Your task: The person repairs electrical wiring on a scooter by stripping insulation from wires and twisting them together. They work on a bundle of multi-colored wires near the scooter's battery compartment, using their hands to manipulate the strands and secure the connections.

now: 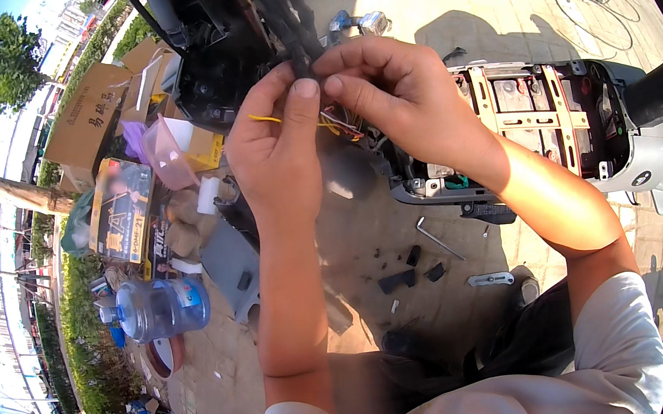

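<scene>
Both of my hands are raised at the upper middle, thumbs and fingertips close together at a black-wrapped cable bundle (283, 21). My left hand (277, 142) pinches the bundle from the left. From the right, my right hand (406, 102) is closed on it with thumb and forefinger. A yellow wire (265, 118) sticks out across my left hand, and several thin coloured wires (343, 126) hang below the fingers. The cable runs down beside the black front part (211, 62) of a scooter. My fingers cover the exact spot they grip.
At right lies the opened scooter body (541, 120) with batteries under a tan metal bracket. Below are a hex key (439, 240), a utility knife (491, 279) and black scraps (397, 281). Cardboard boxes (90, 114), a large water bottle (162, 308) and a grey panel (232, 260) stand left.
</scene>
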{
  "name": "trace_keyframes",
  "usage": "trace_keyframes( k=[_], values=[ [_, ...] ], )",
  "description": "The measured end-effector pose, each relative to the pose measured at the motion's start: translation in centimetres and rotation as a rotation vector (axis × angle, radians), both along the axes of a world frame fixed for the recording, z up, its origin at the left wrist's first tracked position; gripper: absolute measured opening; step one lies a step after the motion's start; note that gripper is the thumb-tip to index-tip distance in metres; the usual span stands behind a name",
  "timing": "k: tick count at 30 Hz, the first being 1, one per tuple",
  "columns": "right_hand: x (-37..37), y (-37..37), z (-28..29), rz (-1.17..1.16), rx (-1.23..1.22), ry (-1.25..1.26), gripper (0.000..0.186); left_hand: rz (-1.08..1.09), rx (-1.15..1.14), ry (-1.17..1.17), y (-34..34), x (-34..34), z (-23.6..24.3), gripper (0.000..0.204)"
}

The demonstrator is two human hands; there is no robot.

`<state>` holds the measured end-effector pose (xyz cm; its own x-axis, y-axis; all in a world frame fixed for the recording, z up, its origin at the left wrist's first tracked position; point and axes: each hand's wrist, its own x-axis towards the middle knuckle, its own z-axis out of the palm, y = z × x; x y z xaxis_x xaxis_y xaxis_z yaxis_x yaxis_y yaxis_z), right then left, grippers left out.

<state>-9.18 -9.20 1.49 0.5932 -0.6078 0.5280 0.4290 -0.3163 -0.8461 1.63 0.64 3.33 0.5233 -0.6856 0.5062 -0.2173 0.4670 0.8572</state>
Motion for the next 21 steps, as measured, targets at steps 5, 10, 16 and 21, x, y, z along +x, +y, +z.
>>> trace_keyframes(
  k=[5, 10, 16, 21],
  values=[
    [0.0, -1.3, 0.5, -0.058, -0.096, -0.058, 0.024, -0.134, -0.001, 0.079, 0.2, -0.6, 0.3, 0.025],
    [-0.5, -1.7, 1.7, -0.002, -0.085, 0.002, 0.024, -0.163, 0.019, 0.116, 0.4, -0.9, 0.2, 0.024],
    [-0.5, -2.0, 1.8, 0.094, -0.047, -0.023, 0.026, -0.142, 0.017, 0.097, 0.4, -0.9, 0.3, 0.024],
    [-0.6, -1.7, 2.4, 0.126, 0.035, 0.055, 0.027, -0.093, 0.019, 0.037, -0.1, -1.5, 0.2, 0.026]
  ],
)
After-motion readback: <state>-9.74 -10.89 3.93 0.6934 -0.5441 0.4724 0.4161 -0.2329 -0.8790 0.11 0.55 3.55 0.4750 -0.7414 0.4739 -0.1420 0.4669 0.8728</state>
